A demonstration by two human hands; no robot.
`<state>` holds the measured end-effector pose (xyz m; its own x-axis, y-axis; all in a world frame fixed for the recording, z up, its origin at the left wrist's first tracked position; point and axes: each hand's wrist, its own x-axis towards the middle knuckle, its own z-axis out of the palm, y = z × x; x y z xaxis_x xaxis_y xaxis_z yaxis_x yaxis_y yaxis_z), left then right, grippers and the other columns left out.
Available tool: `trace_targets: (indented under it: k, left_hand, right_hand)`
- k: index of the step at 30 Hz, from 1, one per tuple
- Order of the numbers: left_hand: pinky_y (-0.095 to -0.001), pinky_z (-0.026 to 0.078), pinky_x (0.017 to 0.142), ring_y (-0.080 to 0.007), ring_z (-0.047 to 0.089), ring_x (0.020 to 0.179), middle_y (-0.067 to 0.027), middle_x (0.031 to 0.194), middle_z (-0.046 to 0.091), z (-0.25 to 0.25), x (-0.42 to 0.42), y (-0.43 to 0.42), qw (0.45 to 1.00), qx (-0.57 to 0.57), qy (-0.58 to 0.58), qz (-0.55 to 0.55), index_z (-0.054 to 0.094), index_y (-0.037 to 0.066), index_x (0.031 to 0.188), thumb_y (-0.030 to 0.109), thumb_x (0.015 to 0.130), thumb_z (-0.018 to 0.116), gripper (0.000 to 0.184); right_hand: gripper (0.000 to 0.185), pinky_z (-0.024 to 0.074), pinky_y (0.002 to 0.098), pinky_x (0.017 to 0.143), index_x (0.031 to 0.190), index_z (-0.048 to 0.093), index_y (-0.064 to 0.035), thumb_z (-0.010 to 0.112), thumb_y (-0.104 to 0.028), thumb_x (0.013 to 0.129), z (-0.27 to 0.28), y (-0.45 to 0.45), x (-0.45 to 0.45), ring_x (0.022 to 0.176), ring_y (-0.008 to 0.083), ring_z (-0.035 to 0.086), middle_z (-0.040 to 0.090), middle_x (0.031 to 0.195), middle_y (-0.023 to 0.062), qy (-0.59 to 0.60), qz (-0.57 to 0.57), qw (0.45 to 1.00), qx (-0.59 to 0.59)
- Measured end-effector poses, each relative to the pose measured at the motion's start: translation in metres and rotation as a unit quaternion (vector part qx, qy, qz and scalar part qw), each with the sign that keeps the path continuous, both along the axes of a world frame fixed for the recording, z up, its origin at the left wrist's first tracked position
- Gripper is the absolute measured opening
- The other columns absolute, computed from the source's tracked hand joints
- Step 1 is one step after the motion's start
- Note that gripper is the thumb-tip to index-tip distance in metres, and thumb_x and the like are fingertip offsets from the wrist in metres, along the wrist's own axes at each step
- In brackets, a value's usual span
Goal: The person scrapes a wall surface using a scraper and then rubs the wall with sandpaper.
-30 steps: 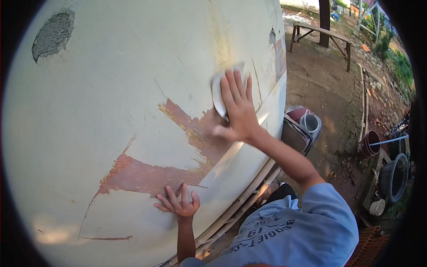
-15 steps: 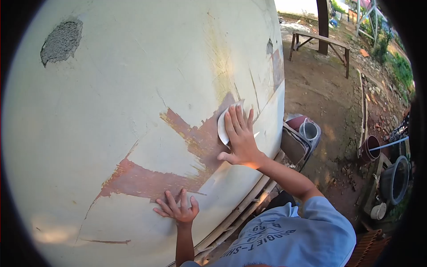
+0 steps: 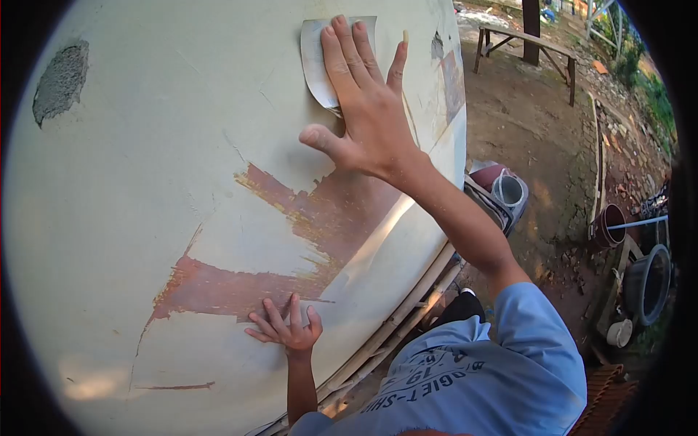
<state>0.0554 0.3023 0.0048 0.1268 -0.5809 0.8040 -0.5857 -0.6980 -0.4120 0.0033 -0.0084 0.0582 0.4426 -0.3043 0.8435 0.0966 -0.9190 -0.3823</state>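
Observation:
My right hand [image 3: 374, 120] presses a pale, slightly curled sheet of sandpaper [image 3: 314, 62] against a large cream-coloured curved surface [image 3: 145, 203]. Its fingers are stretched over the sheet, with the thumb out to the left. The sheet's grit side is hidden. Lower down, my left hand [image 3: 289, 327] rests on the same surface with fingers spread, holding nothing. Its fingertips touch the lower edge of a reddish-brown patch [image 3: 225, 289]. A second brownish patch [image 3: 334, 207] with ragged yellowish edges lies below my right hand.
A rough grey patch [image 3: 62, 81] marks the surface at upper left. Bamboo poles [image 3: 407, 305] run along its lower edge. On the ground at right are a wooden bench [image 3: 527, 42], a clear bucket [image 3: 509, 190], a brown bucket [image 3: 607, 225] and a dark basin [image 3: 647, 283].
My right hand has slid the sandpaper up and slightly left across the surface, off the brownish patch. My left hand stays at the lower patch. The view has shifted slightly.

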Motion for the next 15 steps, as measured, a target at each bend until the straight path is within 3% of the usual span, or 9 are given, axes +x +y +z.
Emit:
trace_targets:
  k: [3, 6, 11, 12, 15]
  left_hand:
    - [-0.0696, 0.000, 0.113, -0.0523, 0.017, 0.146, -0.0255, 0.152, 0.038, -0.001, 0.002, 0.007, 1.000, 0.011, 0.011, -0.017, 0.063, 0.016, 0.121, 0.033, 0.088, 0.058, 0.037]
    - [-0.0693, -0.001, 0.113, -0.0521, 0.017, 0.146, -0.0255, 0.151, 0.039, -0.001, 0.003, 0.005, 0.999, 0.007, -0.004, -0.033, 0.064, 0.016, 0.120, 0.034, 0.088, 0.057, 0.037]
    - [-0.0682, -0.001, 0.114, -0.0522, 0.016, 0.146, -0.0256, 0.151, 0.039, 0.004, -0.001, 0.006, 1.000, 0.016, 0.007, -0.016, 0.064, 0.016, 0.119, 0.034, 0.090, 0.056, 0.036]
    - [-0.0680, -0.001, 0.114, -0.0523, 0.016, 0.146, -0.0256, 0.151, 0.039, 0.003, 0.001, 0.002, 1.000, 0.011, 0.005, -0.020, 0.064, 0.015, 0.119, 0.034, 0.090, 0.055, 0.035]
    - [-0.0677, 0.000, 0.114, -0.0521, 0.016, 0.146, -0.0256, 0.152, 0.038, 0.004, 0.000, -0.002, 1.000, 0.006, 0.007, -0.022, 0.064, 0.015, 0.119, 0.033, 0.091, 0.054, 0.035]
  right_hand:
    - [0.117, -0.0065, 0.0688, 0.112, 0.150, 0.028, 0.0059, 0.047, -0.084, 0.078, 0.023, -0.006, 0.013, 0.147, 0.0456, 0.020, 0.029, 0.156, 0.0255, -0.024, -0.004, 1.000, -0.001]
    - [0.122, -0.0064, 0.0676, 0.113, 0.151, 0.026, 0.0069, 0.046, -0.087, 0.075, 0.092, -0.028, 0.017, 0.148, 0.0448, 0.016, 0.027, 0.157, 0.0257, -0.031, -0.048, 0.997, -0.055]
    - [0.121, -0.0037, 0.0688, 0.112, 0.152, 0.024, 0.0055, 0.050, -0.084, 0.076, 0.032, 0.002, 0.004, 0.148, 0.0463, 0.015, 0.027, 0.156, 0.0273, -0.009, -0.005, 1.000, 0.015]
    - [0.121, -0.0017, 0.0696, 0.112, 0.152, 0.022, 0.0049, 0.051, -0.083, 0.075, 0.029, 0.022, -0.007, 0.147, 0.0479, 0.016, 0.027, 0.156, 0.0273, 0.010, 0.032, 0.999, 0.035]
    - [0.123, -0.0006, 0.0701, 0.112, 0.152, 0.023, 0.0051, 0.051, -0.085, 0.074, 0.066, -0.012, 0.007, 0.147, 0.0480, 0.015, 0.024, 0.158, 0.0268, -0.012, -0.056, 0.998, 0.009]
